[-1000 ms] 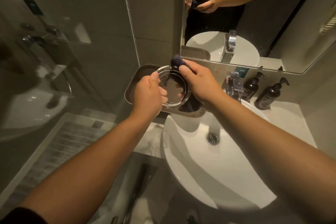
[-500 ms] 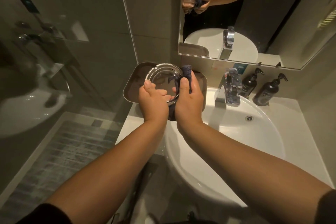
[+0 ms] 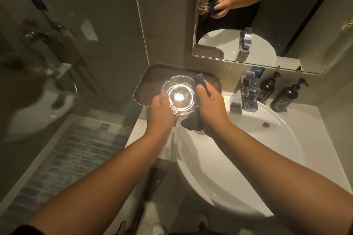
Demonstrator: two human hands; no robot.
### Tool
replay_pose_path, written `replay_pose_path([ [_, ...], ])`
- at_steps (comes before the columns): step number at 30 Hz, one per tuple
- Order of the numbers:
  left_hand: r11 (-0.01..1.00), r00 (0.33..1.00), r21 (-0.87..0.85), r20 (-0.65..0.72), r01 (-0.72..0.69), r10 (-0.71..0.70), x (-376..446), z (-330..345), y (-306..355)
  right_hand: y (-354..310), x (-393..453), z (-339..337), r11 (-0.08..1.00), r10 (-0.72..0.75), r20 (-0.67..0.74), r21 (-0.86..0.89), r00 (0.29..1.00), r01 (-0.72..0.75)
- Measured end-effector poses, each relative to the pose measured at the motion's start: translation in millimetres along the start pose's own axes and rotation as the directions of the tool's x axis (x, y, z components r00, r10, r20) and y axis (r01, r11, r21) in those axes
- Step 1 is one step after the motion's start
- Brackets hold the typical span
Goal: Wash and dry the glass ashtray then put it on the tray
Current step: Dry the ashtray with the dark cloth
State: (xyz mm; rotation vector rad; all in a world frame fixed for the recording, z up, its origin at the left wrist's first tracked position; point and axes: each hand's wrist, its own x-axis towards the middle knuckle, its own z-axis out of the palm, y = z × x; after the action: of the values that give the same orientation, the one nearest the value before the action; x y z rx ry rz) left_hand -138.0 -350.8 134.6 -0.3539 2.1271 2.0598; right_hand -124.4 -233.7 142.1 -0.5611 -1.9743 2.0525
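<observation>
The round glass ashtray (image 3: 179, 97) is held up in front of me, facing the camera, with a bright glare at its middle. My left hand (image 3: 161, 112) grips its left and lower edge. My right hand (image 3: 211, 105) holds a dark blue cloth (image 3: 193, 122) against the ashtray's right rim; the cloth sticks out above my fingers and hangs below my palm. Behind the ashtray, a metal tray (image 3: 147, 84) rests on the counter against the wall, left of the basin.
A white basin (image 3: 248, 158) lies below my arms, with a chrome tap (image 3: 247, 93) at its back. Two dark pump bottles (image 3: 284, 95) stand right of the tap. A mirror (image 3: 267, 15) hangs above. A glass shower screen (image 3: 66, 44) is on the left.
The ashtray has tilted to face the camera and now catches a bright glare. My right hand with the cloth has shifted from the ashtray's front to its right rim.
</observation>
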Motion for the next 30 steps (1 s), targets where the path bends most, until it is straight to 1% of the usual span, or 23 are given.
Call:
replay_pose_path([
  [2, 1.000, 0.999, 0.015, 0.049, 0.020, -0.020, 1.3, -3.9, -1.2, 3.0, -1.2, -2.1, 0.999, 0.018, 0.039, -0.038, 0.999, -0.016],
  [4, 0.999, 0.994, 0.032, 0.106, 0.009, -0.012, 3.4, -9.8, 1.8, 5.1, -1.8, -5.1, 0.996, 0.023, 0.092, -0.084, 0.996, -0.015],
  [6, 0.996, 0.981, 0.087, 0.195, -0.016, -0.001, 8.3, -17.7, 4.9, 4.1, -0.7, -10.2, 0.986, -0.005, 0.154, -0.163, 0.988, 0.031],
  [9, 0.982, 0.945, 0.187, 0.324, -0.026, -0.036, 15.2, -31.4, 8.1, -2.9, 2.3, -18.0, 0.953, -0.024, 0.327, -0.278, 0.945, 0.121],
  [10, 0.976, 0.939, 0.215, 0.343, -0.046, -0.031, 16.0, -33.8, 8.4, -5.9, 2.7, -19.6, 0.941, -0.017, 0.376, -0.307, 0.926, 0.142],
  [12, 0.962, 0.946, 0.253, 0.323, -0.104, 0.018, 17.2, -33.4, 6.0, -8.8, 4.2, -19.4, 0.942, -0.007, 0.407, -0.303, 0.913, 0.142],
  [15, 0.948, 0.970, 0.275, 0.222, -0.160, 0.100, 15.8, -28.2, 0.9, -7.2, 3.8, -12.5, 0.955, -0.009, 0.371, -0.273, 0.929, 0.118],
  [17, 0.951, 0.980, 0.263, 0.156, -0.162, 0.124, 13.8, -25.7, -3.1, -1.5, 1.6, -6.1, 0.962, -0.018, 0.324, -0.253, 0.946, 0.104],
  [22, 0.974, 0.992, 0.193, -0.024, -0.120, 0.127, 12.9, -20.1, -11.6, 13.4, -14.1, 9.4, 0.990, -0.050, 0.124, -0.125, 0.991, 0.066],
  [27, 0.991, 0.989, 0.107, -0.113, -0.084, 0.096, 14.7, -12.6, -20.7, 27.0, -30.6, 25.1, 0.999, -0.023, -0.047, 0.031, 0.999, 0.025],
  [30, 0.994, 0.990, 0.095, -0.126, -0.055, 0.067, 14.2, -13.9, -27.9, 36.0, -34.7, 27.9, 0.999, -0.012, -0.054, 0.031, 0.998, 0.014],
])
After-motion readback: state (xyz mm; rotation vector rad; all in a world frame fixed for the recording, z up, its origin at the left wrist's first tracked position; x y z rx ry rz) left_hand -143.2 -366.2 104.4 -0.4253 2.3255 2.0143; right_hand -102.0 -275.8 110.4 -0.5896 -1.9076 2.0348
